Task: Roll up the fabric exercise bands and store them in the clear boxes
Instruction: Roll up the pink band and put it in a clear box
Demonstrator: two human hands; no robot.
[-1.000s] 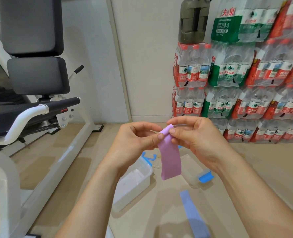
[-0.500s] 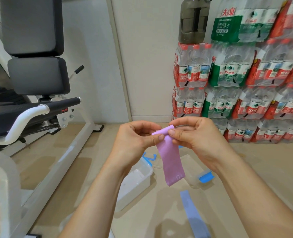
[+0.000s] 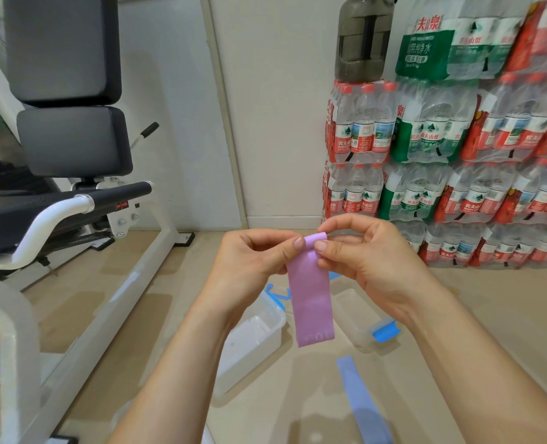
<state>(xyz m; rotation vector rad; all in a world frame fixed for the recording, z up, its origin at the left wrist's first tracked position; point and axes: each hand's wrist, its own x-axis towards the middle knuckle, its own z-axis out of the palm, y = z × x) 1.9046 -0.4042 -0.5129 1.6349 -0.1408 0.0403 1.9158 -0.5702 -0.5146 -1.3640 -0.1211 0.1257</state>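
L grip (image 3: 253, 256) & R grip (image 3: 363, 251) both pinch purple band (image 3: 312, 302) top fold; roll tight, edges square, 2 thumbs feeding evenly.

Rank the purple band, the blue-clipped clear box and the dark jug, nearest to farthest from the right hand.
1. purple band: pinched at its top by the right hand.
2. clear box: on the floor below that hand.
3. dark jug: far back, atop the stacked water bottles.
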